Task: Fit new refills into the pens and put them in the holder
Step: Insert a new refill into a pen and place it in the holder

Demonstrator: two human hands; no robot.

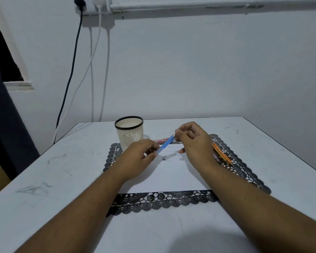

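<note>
- Blue plastic pen (166, 144) hangs above the middle of the counter (62, 179), slanting from lower left up to upper right, held at both ends by the two hands.
- Left hand (139, 157) pinches the pen's lower, paler end between thumb and fingertips, with the other fingers curled under.
- Right hand (193, 141) pinches the upper end of the pen with thumb and forefinger; its remaining fingers are loosely bent above the paper.
- White sheet of paper (171, 176) lies under the hands, with a few small pen parts on it near the pen's lower tip; they are too small to tell apart.
- Black lace-edged mat (162, 199) sits beneath the paper, its scalloped border showing along the near edge and both sides.
- Cream slotted holder (129, 133) with a dark rim stands upright at the mat's far left corner, just left of the hands.
- Red, flat packet (161, 140) lies on the counter just right of the holder, beyond the pen and partly hidden by it.
- Orange pens (222, 153) lie together on the mat's right side, partly covered by the right wrist.
- Behind the counter a pale wall carries a dark cable (71, 70) and a white cable (91, 66) hanging down on the far left.
</note>
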